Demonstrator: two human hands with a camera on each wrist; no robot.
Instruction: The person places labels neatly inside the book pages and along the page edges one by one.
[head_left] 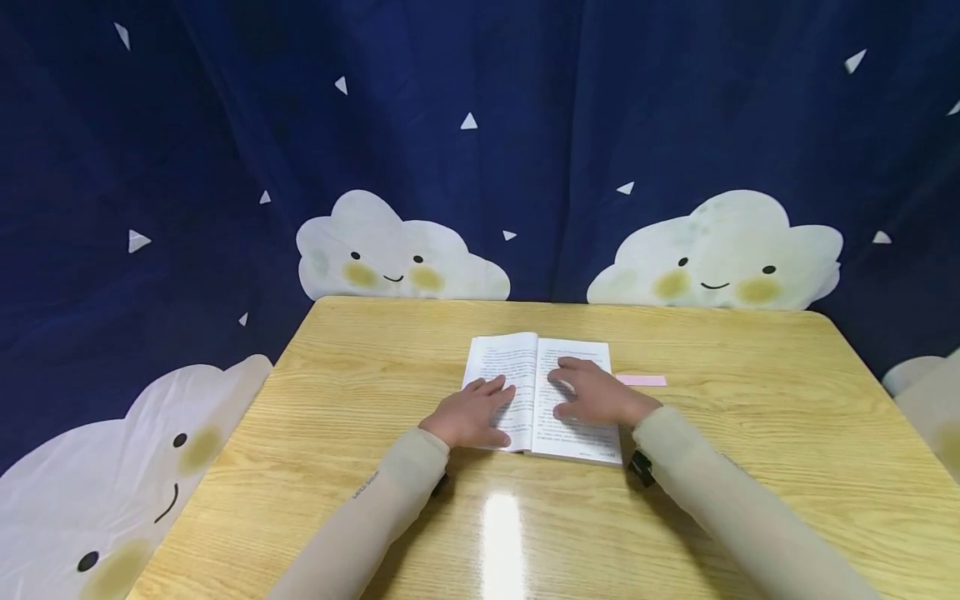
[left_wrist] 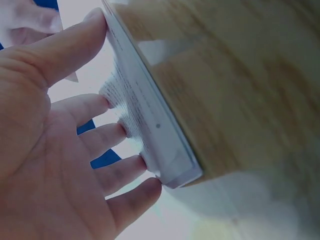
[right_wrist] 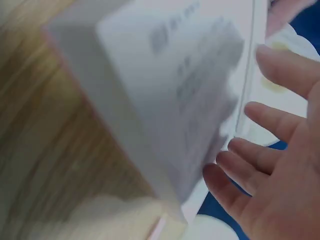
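An open book (head_left: 573, 450) with printed pages lies flat near the middle of the table. My left hand (head_left: 471, 414) rests on the left page with its fingers spread. In the left wrist view, the fingertips (left_wrist: 134, 162) of that hand touch the page and the thumb is at the book's edge. Over the right page, my right hand (head_left: 600, 393) is spread, its fingers pointing toward the spine. The right wrist view shows its fingertips (right_wrist: 227, 150) right at the page and the thick page block below. Neither hand grips anything.
A pink paper strip (head_left: 642, 380) lies on the wooden table (head_left: 360, 367) just right of the book. Behind the table hangs a dark blue curtain (head_left: 525, 150) with white clouds and triangles. A bright reflection shows on the tabletop in front of the book.
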